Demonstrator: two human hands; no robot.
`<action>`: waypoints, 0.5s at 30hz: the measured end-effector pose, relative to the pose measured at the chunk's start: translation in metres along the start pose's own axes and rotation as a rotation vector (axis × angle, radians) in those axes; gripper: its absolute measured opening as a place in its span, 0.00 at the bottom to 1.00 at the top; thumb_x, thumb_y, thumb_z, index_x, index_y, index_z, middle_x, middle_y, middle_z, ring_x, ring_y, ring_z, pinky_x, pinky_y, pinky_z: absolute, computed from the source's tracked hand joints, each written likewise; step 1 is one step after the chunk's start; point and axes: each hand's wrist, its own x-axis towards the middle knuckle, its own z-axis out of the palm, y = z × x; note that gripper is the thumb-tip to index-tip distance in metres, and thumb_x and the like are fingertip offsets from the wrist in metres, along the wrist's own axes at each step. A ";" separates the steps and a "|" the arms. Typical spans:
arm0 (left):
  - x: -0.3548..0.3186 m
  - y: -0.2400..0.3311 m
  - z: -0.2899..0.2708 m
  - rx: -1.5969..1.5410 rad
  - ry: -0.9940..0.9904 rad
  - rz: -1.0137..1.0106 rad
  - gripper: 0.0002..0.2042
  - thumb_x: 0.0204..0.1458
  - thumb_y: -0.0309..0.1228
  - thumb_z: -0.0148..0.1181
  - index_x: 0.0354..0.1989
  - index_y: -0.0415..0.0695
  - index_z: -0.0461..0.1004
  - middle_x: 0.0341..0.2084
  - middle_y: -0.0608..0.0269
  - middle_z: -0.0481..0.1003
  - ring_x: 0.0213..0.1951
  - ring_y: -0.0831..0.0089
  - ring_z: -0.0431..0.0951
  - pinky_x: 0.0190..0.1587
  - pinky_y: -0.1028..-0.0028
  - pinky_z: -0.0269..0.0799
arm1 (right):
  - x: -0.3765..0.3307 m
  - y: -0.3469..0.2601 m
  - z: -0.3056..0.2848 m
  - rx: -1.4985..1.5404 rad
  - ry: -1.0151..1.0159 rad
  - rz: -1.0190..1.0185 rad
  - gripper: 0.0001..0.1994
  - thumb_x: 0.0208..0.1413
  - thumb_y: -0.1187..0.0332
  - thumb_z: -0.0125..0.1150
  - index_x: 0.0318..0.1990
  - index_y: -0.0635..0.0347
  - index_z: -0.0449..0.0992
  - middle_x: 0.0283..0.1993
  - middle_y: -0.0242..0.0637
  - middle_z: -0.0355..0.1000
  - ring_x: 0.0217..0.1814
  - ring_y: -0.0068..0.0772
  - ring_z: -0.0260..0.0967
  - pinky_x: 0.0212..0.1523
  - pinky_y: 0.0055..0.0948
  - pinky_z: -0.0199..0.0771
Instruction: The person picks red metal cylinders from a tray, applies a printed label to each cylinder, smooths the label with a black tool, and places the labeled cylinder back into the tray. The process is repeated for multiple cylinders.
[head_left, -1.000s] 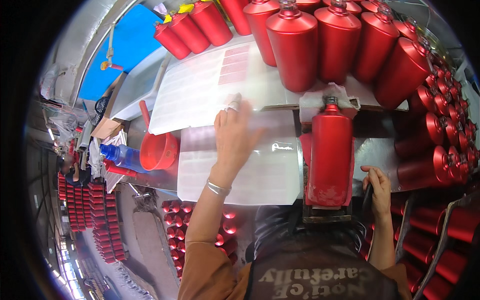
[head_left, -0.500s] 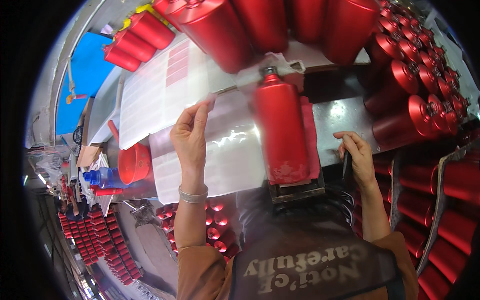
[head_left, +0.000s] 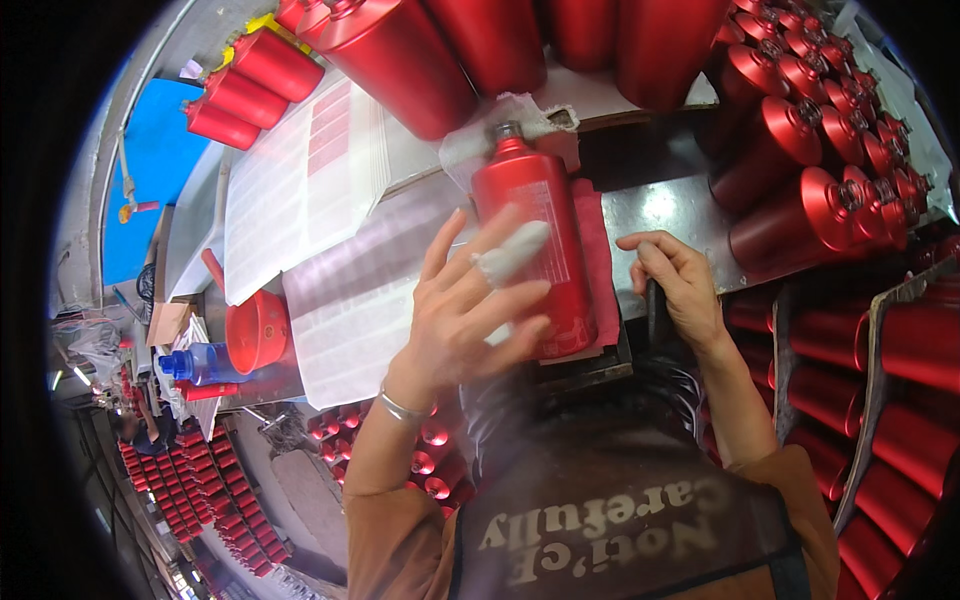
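Note:
A red metal bottle (head_left: 508,188) with a dark neck lies on a red cloth (head_left: 596,262) in front of me, its neck pointing away. Pale print shows on its upper face. My left hand (head_left: 460,315) is over the bottle's left side, fingers spread and blurred, with a white covering on one finger. Whether those fingers touch the bottle, I cannot tell. To the right of the bottle, my right hand (head_left: 685,290) is closed around a dark, narrow tool (head_left: 656,315) whose exact kind is not clear.
Translucent printed sheets (head_left: 290,190) lie left of the bottle. Beyond them stand large red bottles (head_left: 400,65). Many more red bottles (head_left: 790,210) crowd the right side. A red plastic dipper (head_left: 257,332) and a blue-capped bottle (head_left: 205,363) sit at the left edge.
My left hand has moved right, from above the sheets to the bottle, and its pinch has spread apart. A small pale piece was between its fingertips. My right hand still grips the dark tool.

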 end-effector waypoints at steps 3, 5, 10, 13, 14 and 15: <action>-0.012 0.010 0.007 -0.301 0.179 -0.258 0.17 0.42 0.29 0.70 0.45 0.44 0.82 0.64 0.42 0.68 0.67 0.49 0.67 0.70 0.52 0.54 | 0.011 -0.006 0.017 -0.056 -0.004 -0.088 0.17 0.71 0.62 0.51 0.57 0.65 0.75 0.38 0.29 0.76 0.39 0.18 0.70 0.40 0.18 0.66; -0.012 0.012 0.022 -0.542 0.328 -0.554 0.30 0.54 0.29 0.63 0.66 0.34 0.65 0.67 0.43 0.64 0.69 0.56 0.63 0.69 0.61 0.57 | 0.017 -0.013 0.027 -0.130 -0.032 -0.075 0.21 0.70 0.59 0.54 0.62 0.66 0.71 0.46 0.32 0.77 0.46 0.20 0.71 0.47 0.21 0.69; -0.008 0.016 0.052 -1.137 0.357 -0.799 0.36 0.63 0.31 0.56 0.75 0.33 0.45 0.68 0.51 0.60 0.68 0.66 0.62 0.69 0.68 0.57 | 0.022 -0.033 0.037 -0.406 -0.052 -0.139 0.32 0.63 0.50 0.62 0.63 0.72 0.68 0.31 0.37 0.75 0.33 0.19 0.69 0.44 0.24 0.73; -0.007 0.017 0.052 -1.169 0.337 -0.799 0.36 0.63 0.30 0.56 0.75 0.34 0.45 0.68 0.51 0.60 0.68 0.66 0.62 0.69 0.68 0.57 | 0.022 -0.041 0.041 -0.536 -0.045 -0.166 0.36 0.60 0.47 0.64 0.62 0.73 0.68 0.19 0.38 0.67 0.23 0.20 0.64 0.42 0.25 0.73; -0.007 0.017 0.051 -1.169 0.335 -0.792 0.36 0.62 0.29 0.57 0.75 0.34 0.45 0.68 0.51 0.60 0.68 0.66 0.62 0.69 0.67 0.57 | 0.022 -0.043 0.042 -0.570 -0.048 -0.197 0.36 0.59 0.47 0.65 0.61 0.73 0.68 0.17 0.37 0.65 0.21 0.20 0.62 0.41 0.25 0.73; -0.006 0.017 0.050 -1.165 0.325 -0.798 0.37 0.62 0.28 0.57 0.75 0.35 0.45 0.68 0.51 0.60 0.68 0.66 0.62 0.69 0.67 0.57 | 0.021 -0.044 0.043 -0.560 -0.042 -0.188 0.36 0.59 0.47 0.66 0.61 0.74 0.68 0.14 0.37 0.62 0.19 0.20 0.60 0.40 0.25 0.72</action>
